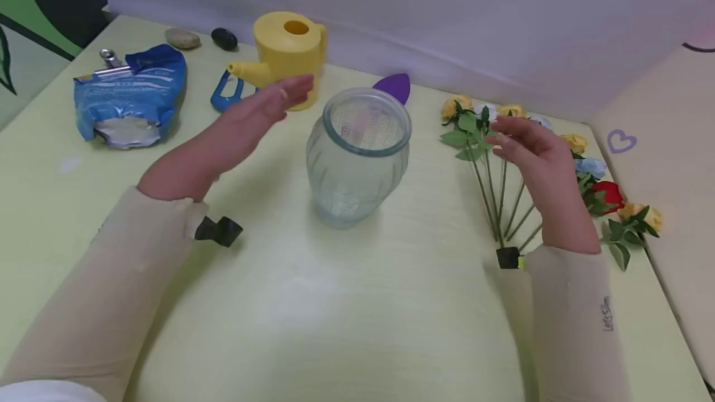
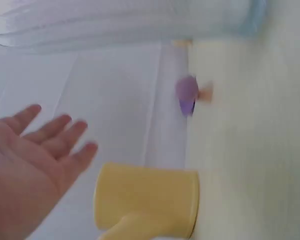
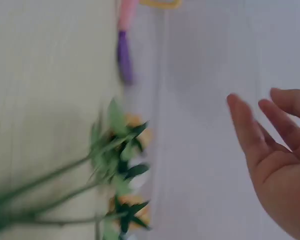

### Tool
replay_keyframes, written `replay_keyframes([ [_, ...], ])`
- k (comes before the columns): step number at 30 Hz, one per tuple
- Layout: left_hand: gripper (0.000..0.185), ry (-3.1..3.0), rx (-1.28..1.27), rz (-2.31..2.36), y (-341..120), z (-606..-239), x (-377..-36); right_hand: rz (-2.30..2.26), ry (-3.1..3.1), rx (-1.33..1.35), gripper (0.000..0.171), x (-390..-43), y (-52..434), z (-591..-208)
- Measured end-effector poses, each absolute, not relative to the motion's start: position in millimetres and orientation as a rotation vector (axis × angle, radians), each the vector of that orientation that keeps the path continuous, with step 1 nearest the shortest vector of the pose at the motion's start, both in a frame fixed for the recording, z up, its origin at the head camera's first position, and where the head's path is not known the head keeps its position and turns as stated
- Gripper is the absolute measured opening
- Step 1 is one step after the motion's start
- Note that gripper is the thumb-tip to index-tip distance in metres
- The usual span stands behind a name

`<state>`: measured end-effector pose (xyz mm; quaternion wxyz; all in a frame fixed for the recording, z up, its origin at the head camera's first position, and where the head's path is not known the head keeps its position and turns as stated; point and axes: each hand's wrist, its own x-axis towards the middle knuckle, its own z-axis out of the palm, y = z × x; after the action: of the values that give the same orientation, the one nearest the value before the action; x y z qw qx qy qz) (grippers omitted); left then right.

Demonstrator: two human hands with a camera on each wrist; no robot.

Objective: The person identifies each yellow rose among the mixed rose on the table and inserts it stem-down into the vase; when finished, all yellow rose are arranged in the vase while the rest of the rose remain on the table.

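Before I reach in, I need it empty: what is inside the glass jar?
Through the open mouth and clear walls of the glass jar, no object shows inside, only the table behind. A pale haze near its bottom is too blurred to identify.

My left hand (image 2: 25, 170) hangs open, fingers (image 2: 65, 131) spread and holding nothing, just beside the yellow watering can (image 2: 147, 200) on the pale surface (image 2: 255, 165); a blurred purple thing (image 2: 186, 92) lies farther off.

Long beige sleeves (image 1: 570, 321), a black strap clip (image 1: 219, 230) at each wrist, bare hands
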<state>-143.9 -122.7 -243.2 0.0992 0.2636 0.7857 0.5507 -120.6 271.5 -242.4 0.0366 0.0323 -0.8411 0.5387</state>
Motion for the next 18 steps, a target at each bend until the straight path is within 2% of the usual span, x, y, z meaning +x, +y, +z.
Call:
replay_keyframes([
  [4, 0.080, 1.944, 0.953, 1.813, -119, -250, -144, 1.514, -2.826, -0.083, 0.034, -151, 285, -256],
  [10, 0.098, 1.824, 1.025, 1.803, -114, -257, -142, 0.989, -3.260, -0.059, 0.032, -185, 291, -277],
  [13, 0.098, 1.855, 1.038, 1.790, -109, -257, -141, 0.874, -3.340, -0.044, 0.031, -191, 290, -282],
  [18, 0.087, 1.991, 0.981, 1.738, -101, -254, -139, 0.854, -3.376, -0.071, 0.029, -196, 288, -285],
])
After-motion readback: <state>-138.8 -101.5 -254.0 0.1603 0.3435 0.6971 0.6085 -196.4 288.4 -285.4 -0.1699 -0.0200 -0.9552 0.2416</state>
